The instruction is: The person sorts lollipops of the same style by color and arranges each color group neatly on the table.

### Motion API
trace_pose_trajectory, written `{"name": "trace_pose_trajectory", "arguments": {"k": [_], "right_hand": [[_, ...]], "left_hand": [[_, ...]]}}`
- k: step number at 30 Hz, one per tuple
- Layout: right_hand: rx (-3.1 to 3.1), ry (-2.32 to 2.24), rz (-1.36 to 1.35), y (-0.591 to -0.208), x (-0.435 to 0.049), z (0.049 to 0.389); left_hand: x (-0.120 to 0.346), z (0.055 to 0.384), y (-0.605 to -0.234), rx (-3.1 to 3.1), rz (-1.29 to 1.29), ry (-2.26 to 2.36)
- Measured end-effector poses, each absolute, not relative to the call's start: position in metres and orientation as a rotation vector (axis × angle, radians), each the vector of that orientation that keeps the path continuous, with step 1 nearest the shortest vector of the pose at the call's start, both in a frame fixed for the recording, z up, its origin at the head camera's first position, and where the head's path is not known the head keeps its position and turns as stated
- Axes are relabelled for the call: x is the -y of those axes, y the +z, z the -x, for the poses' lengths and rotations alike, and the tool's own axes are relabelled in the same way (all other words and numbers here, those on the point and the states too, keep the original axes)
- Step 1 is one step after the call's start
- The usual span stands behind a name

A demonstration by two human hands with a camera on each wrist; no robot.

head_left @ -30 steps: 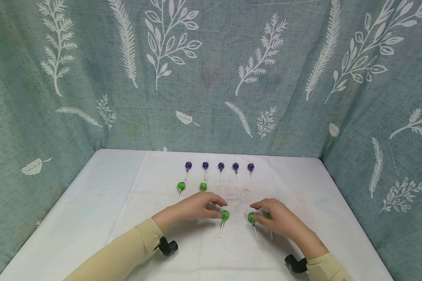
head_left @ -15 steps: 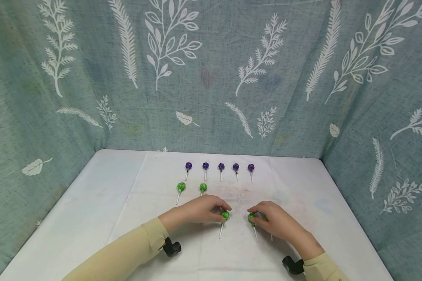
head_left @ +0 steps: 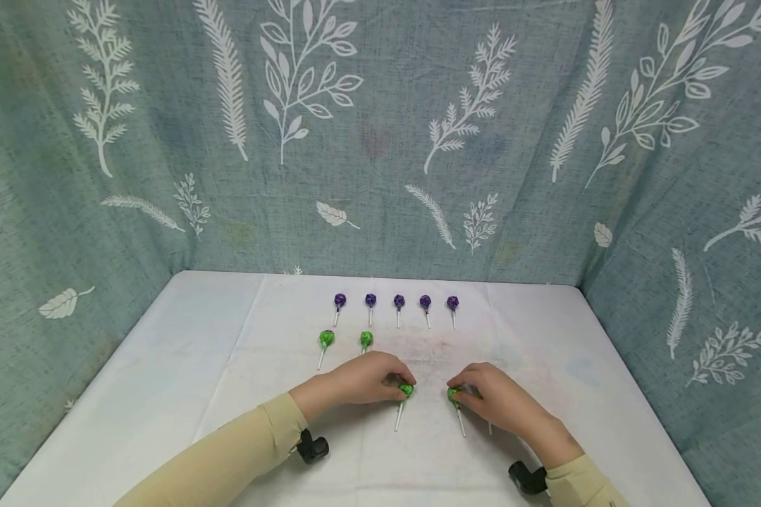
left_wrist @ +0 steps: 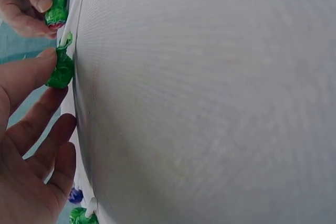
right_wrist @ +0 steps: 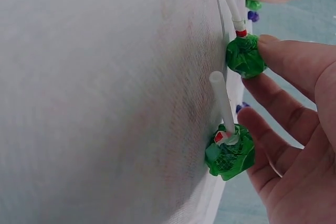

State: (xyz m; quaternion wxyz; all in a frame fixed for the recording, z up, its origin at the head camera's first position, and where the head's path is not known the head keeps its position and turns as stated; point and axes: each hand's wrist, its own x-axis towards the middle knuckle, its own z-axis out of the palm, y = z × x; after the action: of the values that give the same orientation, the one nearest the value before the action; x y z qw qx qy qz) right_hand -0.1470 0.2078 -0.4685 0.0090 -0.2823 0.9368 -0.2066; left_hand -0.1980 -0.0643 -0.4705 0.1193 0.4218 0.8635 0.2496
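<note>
My left hand (head_left: 370, 379) pinches the head of a green-wrapped lollipop (left_wrist: 62, 69) between thumb and index finger. The other fingers stay off it. That lollipop's white stick points toward me on the white table. To the right, my right hand (head_left: 497, 400) has thumb and index finger on either side of a second green lollipop (right_wrist: 245, 56), pinching its head. A third green lollipop (right_wrist: 230, 153) lies under the right hand; the head view shows only its stick tip. Both pinched lollipops appear to rest on the tabletop.
Several purple lollipops (head_left: 399, 301) form a row toward the back of the table (head_left: 215, 310). Two more green lollipops, one left (head_left: 326, 339) and one partly behind my left hand (head_left: 366, 339), lie in front of that row. A leaf-patterned curtain (head_left: 380, 141) surrounds the table.
Both hands have closed in on the green lollipops: the left moved slightly right and down, the right slightly left. Fingers that stood apart from the heads now pinch them.
</note>
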Motion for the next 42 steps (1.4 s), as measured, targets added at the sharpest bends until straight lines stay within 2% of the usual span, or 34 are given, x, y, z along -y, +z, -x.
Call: {"name": "trace_pose_trajectory", "arguments": {"k": [21,42], "right_hand": [[-2.903,-0.657,0.868,-0.469,-0.209,0.149],[-2.905,-0.683,0.879,-0.472,-0.209,0.151]], "left_hand": [[0.062,0.206,-0.466,-2.537,-1.235,0.734],[0.058,0.242,-0.443,-2.608,-1.182,0.687]]}}
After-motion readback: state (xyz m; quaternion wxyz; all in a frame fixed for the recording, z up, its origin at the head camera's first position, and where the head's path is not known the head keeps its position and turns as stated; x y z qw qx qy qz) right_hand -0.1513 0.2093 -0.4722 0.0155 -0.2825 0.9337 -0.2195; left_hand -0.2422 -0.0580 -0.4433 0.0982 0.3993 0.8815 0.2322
